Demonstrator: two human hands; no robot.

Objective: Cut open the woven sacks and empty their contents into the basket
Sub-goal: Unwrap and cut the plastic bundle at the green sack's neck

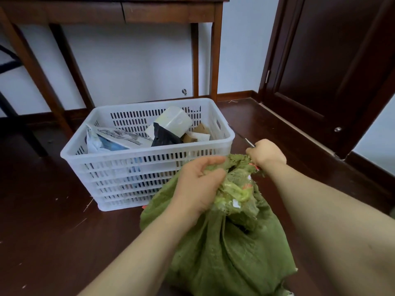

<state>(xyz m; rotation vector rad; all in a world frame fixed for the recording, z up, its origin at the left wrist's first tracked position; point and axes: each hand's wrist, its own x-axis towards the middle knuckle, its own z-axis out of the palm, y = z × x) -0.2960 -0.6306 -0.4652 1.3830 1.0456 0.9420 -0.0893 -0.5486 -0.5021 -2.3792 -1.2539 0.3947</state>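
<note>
A green woven sack [224, 248] stands on the dark floor in front of me, its top bunched and tied with a pale green and orange cord [239, 193]. My left hand [198, 184] grips the bunched neck of the sack. My right hand [267, 153] is curled round the handle of a thin blade [241, 135] whose tip points away toward the basket, just above the sack's top. The white slotted plastic basket [128, 167] sits beyond the sack and holds packages, a white container and cardboard.
A dark wooden table [128, 11] stands against the white wall behind the basket. A dark door [333, 60] and its frame are at the right. Part of a black chair frame [8, 103] shows at the left edge.
</note>
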